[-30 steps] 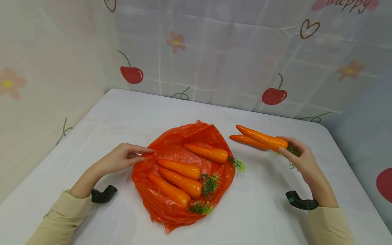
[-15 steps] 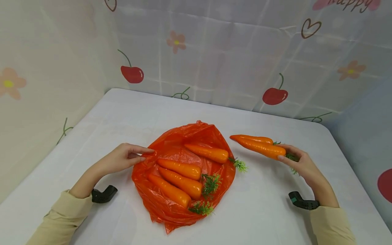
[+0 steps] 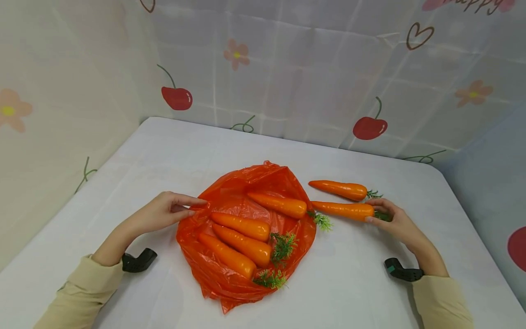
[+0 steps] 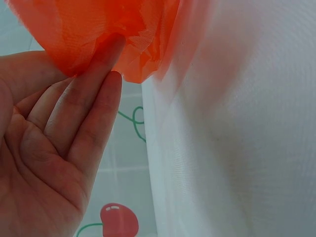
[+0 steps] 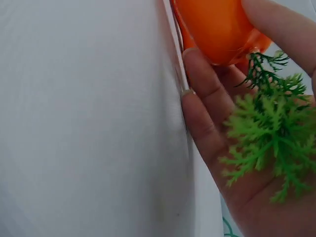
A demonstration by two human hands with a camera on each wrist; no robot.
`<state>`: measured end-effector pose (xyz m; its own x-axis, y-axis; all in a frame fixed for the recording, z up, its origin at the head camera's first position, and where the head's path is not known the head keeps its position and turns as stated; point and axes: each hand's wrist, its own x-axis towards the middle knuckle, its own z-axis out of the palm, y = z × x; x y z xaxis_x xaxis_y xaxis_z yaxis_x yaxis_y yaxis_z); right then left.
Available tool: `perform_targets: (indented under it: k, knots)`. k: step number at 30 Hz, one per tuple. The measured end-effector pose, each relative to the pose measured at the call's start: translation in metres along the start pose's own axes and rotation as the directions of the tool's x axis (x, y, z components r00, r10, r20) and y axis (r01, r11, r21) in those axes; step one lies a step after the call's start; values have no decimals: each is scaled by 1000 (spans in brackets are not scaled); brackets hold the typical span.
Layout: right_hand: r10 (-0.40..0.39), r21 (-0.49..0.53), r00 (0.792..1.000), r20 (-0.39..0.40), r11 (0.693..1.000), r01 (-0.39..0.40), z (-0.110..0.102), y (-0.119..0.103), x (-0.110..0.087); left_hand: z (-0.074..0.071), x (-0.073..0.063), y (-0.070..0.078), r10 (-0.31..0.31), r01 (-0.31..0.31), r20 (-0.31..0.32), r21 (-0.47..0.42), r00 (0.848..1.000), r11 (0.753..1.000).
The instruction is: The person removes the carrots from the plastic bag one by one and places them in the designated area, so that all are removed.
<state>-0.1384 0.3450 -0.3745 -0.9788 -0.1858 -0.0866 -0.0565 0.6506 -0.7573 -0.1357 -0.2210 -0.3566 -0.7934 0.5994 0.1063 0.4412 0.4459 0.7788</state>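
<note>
An orange-red plastic bag (image 3: 230,185) lies spread wide, with several carrots (image 3: 242,226) on it, their green tops pointing right. At its left edge my left hand (image 3: 166,212) pinches the plastic between thumb and fingers; the left wrist view shows the bag's film (image 4: 108,29) at the fingertips. My right hand (image 3: 396,224) grips a carrot (image 3: 343,209) by its thick end, tip toward the bag. In the right wrist view the thumb and fingers flank the carrot (image 5: 217,29), and its leafy top (image 5: 274,128) hangs over the palm.
Another carrot (image 3: 341,188) lies on the white table (image 3: 337,274) just behind the held one, its tip pointing left. A patterned curtain (image 3: 287,82) hangs behind the table's far edge. Each wrist wears a black camera mount (image 3: 139,260).
My right hand has brought its carrot toward me and lower, from overlapping the loose carrot to in front of it, its tip now at the bag's edge. The left hand has stayed put.
</note>
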Motion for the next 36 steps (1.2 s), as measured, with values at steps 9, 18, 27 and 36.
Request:
perform_targets:
  k: [9, 18, 27, 36]
  knots:
    - [-19, -54, 1000, -11, 998, 18, 4, 1, 1, 1, 0, -2, -4, 4, 3, -13, 1000, 1000]
    - [-60, -96, 997, -41, 994, 55, 5, 6, 4, 1, 1, -2, -13, 13, 10, -10, 1000, 1000]
    - [-77, -125, 993, -95, 990, 65, 6, 8, 4, 2, 2, -3, -15, 15, 13, -7, 1000, 1000]
    - [-126, -192, 980, -157, 977, 95, 7, 8, 3, 3, 2, -4, -15, 15, 17, -8, 1000, 1000]
